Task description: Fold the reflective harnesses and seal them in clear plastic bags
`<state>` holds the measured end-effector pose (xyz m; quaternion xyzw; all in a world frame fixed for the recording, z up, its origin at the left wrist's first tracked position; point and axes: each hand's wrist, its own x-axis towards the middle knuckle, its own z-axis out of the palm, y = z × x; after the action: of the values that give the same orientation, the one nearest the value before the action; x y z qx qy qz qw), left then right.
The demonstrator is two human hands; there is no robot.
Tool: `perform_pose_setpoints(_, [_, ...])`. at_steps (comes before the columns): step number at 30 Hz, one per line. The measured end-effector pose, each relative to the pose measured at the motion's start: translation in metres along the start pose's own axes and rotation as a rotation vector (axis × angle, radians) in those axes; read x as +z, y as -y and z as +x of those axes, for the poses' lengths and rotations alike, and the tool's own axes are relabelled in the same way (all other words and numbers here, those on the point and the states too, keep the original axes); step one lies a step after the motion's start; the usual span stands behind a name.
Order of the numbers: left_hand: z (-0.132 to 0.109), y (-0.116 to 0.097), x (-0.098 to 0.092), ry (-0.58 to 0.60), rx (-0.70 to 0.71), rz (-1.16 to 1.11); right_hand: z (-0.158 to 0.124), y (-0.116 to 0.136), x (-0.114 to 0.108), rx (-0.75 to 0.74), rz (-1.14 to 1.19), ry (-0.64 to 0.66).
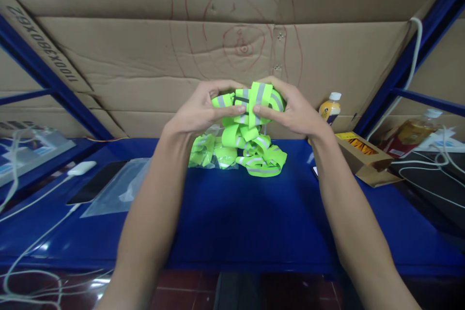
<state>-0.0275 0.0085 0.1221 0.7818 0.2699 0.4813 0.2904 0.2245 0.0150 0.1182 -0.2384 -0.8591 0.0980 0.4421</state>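
Between my two hands, raised over the back of the blue table, is a bunched neon-yellow reflective strap with grey stripes. My left hand grips its left side, thumb across the front. On the right side my right hand is closed on the same bundle, thumb pressing a vertical fold. Loose lengths of the strap hang down from it. Below lies a looped heap of similar reflective strap; whether it joins the held bundle I cannot tell. Beside that heap, more yellow straps sit in a clear plastic bag.
On the left of the blue table lie a black phone, a clear plastic sleeve and a white charger with cables. An open cardboard box and bottles, including an orange one, stand right. A cardboard wall closes the back.
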Motion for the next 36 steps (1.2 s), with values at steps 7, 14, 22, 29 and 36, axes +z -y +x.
perform_pose_setpoints(7, [0.000, -0.018, 0.013, -0.013, 0.104, 0.252, -0.003, 0.002, -0.011, 0.105, 0.087, 0.119])
perform_pose_setpoints(14, [-0.001, -0.005, 0.019, 0.112, -0.036, 0.031, -0.008, 0.013, -0.030, 0.062, -0.076, 0.075])
perform_pose_setpoints(22, [0.001, 0.011, 0.007, 0.067, -0.399, -0.256, 0.000, 0.001, 0.002, -0.244, -0.111, 0.009])
perform_pose_setpoints(29, [-0.002, 0.011, -0.018, 0.022, -0.424, -0.177, 0.004, -0.001, 0.043, -0.172, -0.150, 0.063])
perform_pose_setpoints(36, [-0.009, -0.009, -0.029, 0.153, -0.063, 0.381, 0.005, -0.008, 0.051, 0.043, 0.163, 0.172])
